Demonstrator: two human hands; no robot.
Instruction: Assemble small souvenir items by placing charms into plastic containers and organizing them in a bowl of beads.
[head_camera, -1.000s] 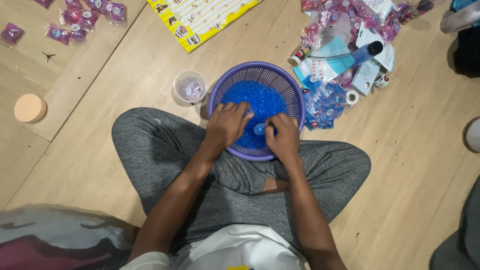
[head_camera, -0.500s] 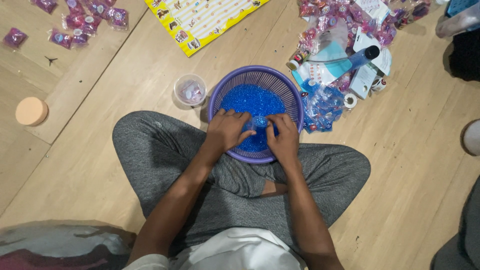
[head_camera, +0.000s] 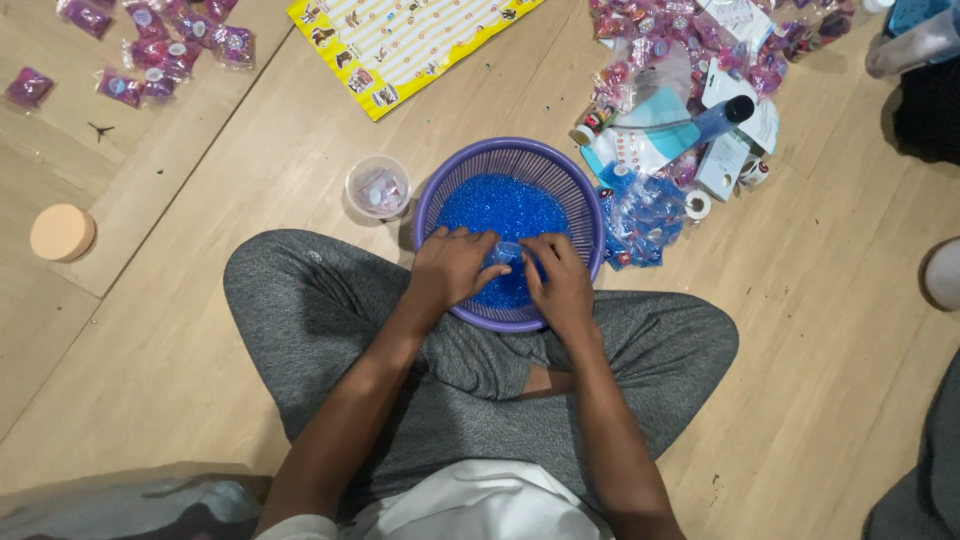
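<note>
A round purple basket (head_camera: 437, 192) stands on the wooden floor in front of my crossed legs, filled with small blue beads (head_camera: 505, 205). Both hands are inside its near side. My left hand (head_camera: 450, 268) and my right hand (head_camera: 556, 282) meet over the beads and together pinch a small clear container (head_camera: 506, 254) that holds some blue beads. Fingers cover most of that container, so its shape is hard to tell.
A small clear cup (head_camera: 378, 187) with a pinkish packet stands left of the basket. A heap of packets, a blue bottle (head_camera: 700, 125) and tape rolls lies to the right. A yellow sheet (head_camera: 410, 40), purple packets (head_camera: 150, 60) and a tan disc (head_camera: 62, 232) lie farther off.
My hands have drawn closer together over the beads and now hold the small clear container between them. The view has shifted slightly.
</note>
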